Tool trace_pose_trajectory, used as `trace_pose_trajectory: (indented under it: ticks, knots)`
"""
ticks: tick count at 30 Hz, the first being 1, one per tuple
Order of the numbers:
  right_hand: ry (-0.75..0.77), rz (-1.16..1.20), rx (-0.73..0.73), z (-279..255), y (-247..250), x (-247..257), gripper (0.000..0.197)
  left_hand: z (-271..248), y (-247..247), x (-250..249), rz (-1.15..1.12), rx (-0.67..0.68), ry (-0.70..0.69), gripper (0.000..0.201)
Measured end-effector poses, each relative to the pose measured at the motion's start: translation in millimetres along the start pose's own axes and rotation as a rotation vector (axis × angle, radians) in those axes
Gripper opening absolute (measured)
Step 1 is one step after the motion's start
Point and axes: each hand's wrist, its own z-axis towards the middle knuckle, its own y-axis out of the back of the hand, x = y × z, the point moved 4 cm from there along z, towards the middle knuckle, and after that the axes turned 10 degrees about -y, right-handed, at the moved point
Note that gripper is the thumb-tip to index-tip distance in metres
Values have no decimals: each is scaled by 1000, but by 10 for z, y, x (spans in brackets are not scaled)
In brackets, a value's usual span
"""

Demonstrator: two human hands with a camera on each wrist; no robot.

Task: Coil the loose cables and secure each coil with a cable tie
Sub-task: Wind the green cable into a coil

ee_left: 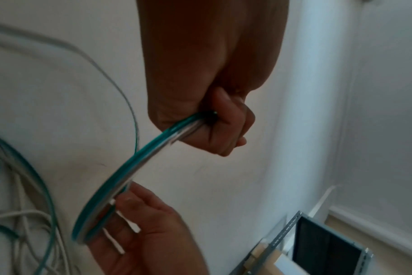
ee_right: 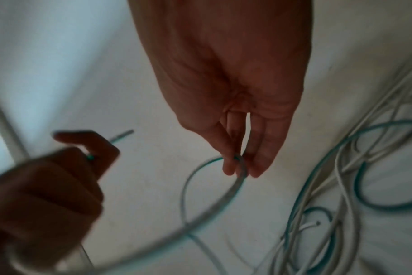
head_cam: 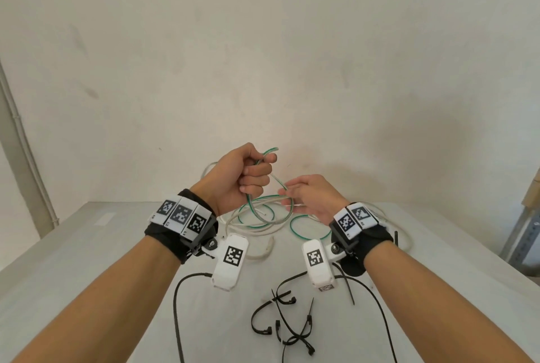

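Two-tone cable [head_cam: 274, 180], green-striped clear, looped between hands.

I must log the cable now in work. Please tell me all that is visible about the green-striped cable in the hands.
The green-striped cable is thin and flexible, seemingly clear plastic with a green line. The left hand grips it in a fist, a short end poking out above. The right hand pinches it lower. Between them it runs in the air; the rest lies in loose loops on the table, tangled with white cables.
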Motion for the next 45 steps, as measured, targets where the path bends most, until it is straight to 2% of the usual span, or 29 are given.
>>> trace_pose_trajectory:
  ticks: [3,6,8,11,14,16,18,20,24,27,30,33,35,39,41,43,44,45]
  knots:
    - [117,-367,-189,106,140,-30,15,-75,-81,-35,-37,59,45,13]
    - [125,-526,-325,151,271,-106,11,-141,-109,26,52,85,103,28]
    - [99,-430,-342,154,327,-127,16,-161,-77,135,162,81,165,33]
    - [80,-70,-222,77,288,-17,12,-175,20,376,314,78,306,36]
    - [93,129,-73,-53,160,197,16,-147,99,571,320,61,407,30]
    - [120,215,9,-134,70,334,10,-117,133,657,288,36,427,27]
    - [147,289,26,-177,8,436,8,-102,176,724,259,-9,421,27]
    - [163,338,-22,-180,17,495,7,-96,215,774,237,-52,397,31]
    - [87,384,-95,-124,131,418,20,-108,250,743,184,-125,315,37]
    - [23,435,-43,-90,150,304,23,-105,302,634,174,-164,241,37]
    - [1,477,-4,-89,108,255,18,-75,333,522,235,-182,171,36]
    - [45,550,-106,-68,122,272,9,-84,298,449,278,-155,162,35]
    - [56,605,-160,-51,147,269,9,-114,296,431,287,-135,177,37]
    - [71,606,-200,-73,191,253,13,-142,372,394,279,-209,142,40]
    - [73,598,-178,-85,201,233,7,-117,453,371,255,-291,95,36]
    - [71,578,-109,-76,197,213,29,-85,532,350,250,-353,61,33]
    - [62,568,-39,-110,164,217,30,-69,561,343,251,-368,52,33]
    - [44,541,34,-152,129,228,22,-55,577,338,251,-371,50,33]
